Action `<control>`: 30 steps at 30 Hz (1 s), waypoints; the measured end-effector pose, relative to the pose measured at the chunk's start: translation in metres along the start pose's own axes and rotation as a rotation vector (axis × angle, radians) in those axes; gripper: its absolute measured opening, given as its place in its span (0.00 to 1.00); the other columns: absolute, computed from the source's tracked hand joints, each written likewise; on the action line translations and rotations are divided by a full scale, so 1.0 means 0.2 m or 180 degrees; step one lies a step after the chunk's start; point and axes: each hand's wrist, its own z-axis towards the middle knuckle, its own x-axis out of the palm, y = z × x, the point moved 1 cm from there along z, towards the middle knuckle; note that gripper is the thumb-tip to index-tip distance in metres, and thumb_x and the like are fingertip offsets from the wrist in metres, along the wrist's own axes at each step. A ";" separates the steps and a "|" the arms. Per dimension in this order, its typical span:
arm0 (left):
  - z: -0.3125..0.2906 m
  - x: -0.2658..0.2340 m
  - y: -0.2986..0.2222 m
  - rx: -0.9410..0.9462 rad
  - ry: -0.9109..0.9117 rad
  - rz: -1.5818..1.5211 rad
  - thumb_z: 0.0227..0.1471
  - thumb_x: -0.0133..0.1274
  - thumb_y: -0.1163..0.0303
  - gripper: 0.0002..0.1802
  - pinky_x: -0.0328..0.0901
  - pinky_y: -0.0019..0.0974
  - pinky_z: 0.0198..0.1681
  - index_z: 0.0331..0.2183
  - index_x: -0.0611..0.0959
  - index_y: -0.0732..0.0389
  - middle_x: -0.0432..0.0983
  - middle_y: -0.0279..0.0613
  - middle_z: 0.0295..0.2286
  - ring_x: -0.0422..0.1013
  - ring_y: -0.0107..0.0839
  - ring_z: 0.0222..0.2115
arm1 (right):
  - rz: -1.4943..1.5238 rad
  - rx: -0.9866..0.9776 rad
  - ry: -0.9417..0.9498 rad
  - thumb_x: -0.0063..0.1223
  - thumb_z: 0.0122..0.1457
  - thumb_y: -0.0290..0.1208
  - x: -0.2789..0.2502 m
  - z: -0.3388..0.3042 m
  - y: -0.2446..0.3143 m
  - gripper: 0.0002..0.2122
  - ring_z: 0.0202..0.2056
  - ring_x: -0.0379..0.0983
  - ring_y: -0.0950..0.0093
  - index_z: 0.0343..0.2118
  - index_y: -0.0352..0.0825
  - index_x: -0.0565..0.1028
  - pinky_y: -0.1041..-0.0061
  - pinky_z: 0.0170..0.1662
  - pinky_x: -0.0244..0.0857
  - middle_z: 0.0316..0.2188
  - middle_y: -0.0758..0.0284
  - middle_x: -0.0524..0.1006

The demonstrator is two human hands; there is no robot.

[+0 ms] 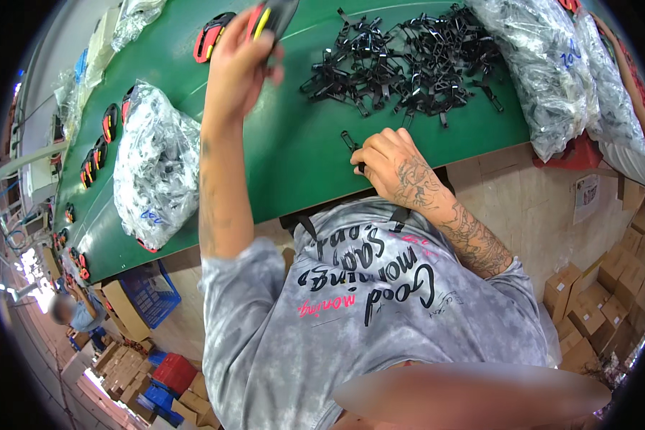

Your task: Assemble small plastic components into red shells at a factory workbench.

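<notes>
Green tabletop (294,161) is bearing a heap of black clips (423,68). Near its far side, the left hand (235,72) is pinching a striped part (278,17) between thumb and fingers — just beside a red-and-black part (210,37). At the near edge, the right hand (393,166) is curling its fingers together beside a single clip (348,140) — whether they are pinching it, I cannot tell.

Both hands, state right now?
Left hand: closed, holding a black-red-yellow piece.
Right hand: fingers curled at a black clip; grip can't be told.
</notes>
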 end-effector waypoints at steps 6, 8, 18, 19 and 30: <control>-0.79 0.07 0.25 -0.0981 -0.0532 0.0190 0.45 0.72 0.71 0.36 0.72 0.29 0.36 0.56 0.78 0.65 0.78 0.44 0.47 0.76 0.27 0.38 | 0.1321 0.1083 -0.1134 0.71 0.54 0.25 -0.11 0.04 0.00 0.12 0.30 0.76 0.79 0.41 0.33 0.83 0.78 0.34 0.70 0.30 0.69 0.81; -0.82 0.12 0.32 -0.0575 -0.0362 0.0747 0.48 0.68 0.76 0.35 0.71 0.35 0.52 0.58 0.76 0.64 0.75 0.44 0.51 0.75 0.33 0.47 | 0.2104 0.1529 -0.1071 0.69 0.57 0.24 -0.17 0.04 -0.02 0.10 0.33 0.75 0.84 0.41 0.31 0.82 0.81 0.37 0.70 0.32 0.72 0.81; -0.77 0.21 0.40 -0.0611 -0.0672 -0.0970 0.47 0.58 0.92 0.39 0.74 0.38 0.53 0.62 0.67 0.75 0.77 0.55 0.50 0.78 0.39 0.48 | 0.1766 0.1717 -0.0502 0.68 0.59 0.32 -0.01 0.14 0.10 0.10 0.32 0.74 0.84 0.33 0.28 0.82 0.80 0.36 0.68 0.29 0.72 0.80; -0.76 0.21 0.40 -0.0605 -0.0570 -0.1134 0.48 0.58 0.91 0.37 0.77 0.41 0.52 0.61 0.67 0.78 0.77 0.57 0.50 0.78 0.41 0.49 | 0.1503 0.1410 -0.0831 0.68 0.57 0.32 -0.01 0.15 0.10 0.10 0.30 0.74 0.80 0.30 0.28 0.82 0.78 0.36 0.68 0.27 0.69 0.79; -0.77 0.16 0.40 -0.0664 -0.0123 -0.1435 0.55 0.57 0.85 0.36 0.79 0.51 0.50 0.63 0.63 0.77 0.72 0.63 0.54 0.76 0.50 0.51 | 0.0314 0.0682 -0.0844 0.68 0.55 0.29 -0.04 0.22 0.20 0.10 0.30 0.76 0.70 0.27 0.28 0.78 0.74 0.35 0.69 0.28 0.64 0.78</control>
